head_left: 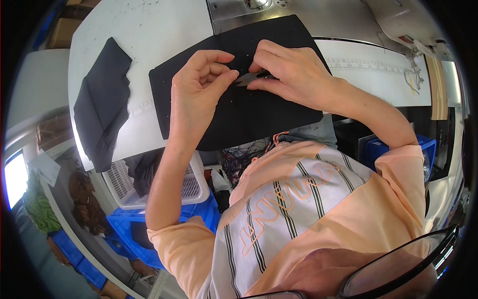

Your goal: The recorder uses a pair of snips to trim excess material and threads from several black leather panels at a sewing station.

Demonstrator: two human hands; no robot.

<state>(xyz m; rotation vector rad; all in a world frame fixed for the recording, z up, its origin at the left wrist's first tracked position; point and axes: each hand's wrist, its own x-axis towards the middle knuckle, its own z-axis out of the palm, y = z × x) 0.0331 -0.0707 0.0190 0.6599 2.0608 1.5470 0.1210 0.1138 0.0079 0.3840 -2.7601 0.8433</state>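
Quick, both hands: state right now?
Left hand: fingers curled over the black cloth; cannot tell whether it pinches anything.
Right hand: closed, holding snips.

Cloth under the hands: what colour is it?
The cloth is black, clearest in the head view.

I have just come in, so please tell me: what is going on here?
A person holds small metal snips in the right hand, over a black cloth lying partly on a white table. The snips point toward the left hand, which is curled close to their tip; whether it pinches anything is unclear. Another dark cloth lies to the left.
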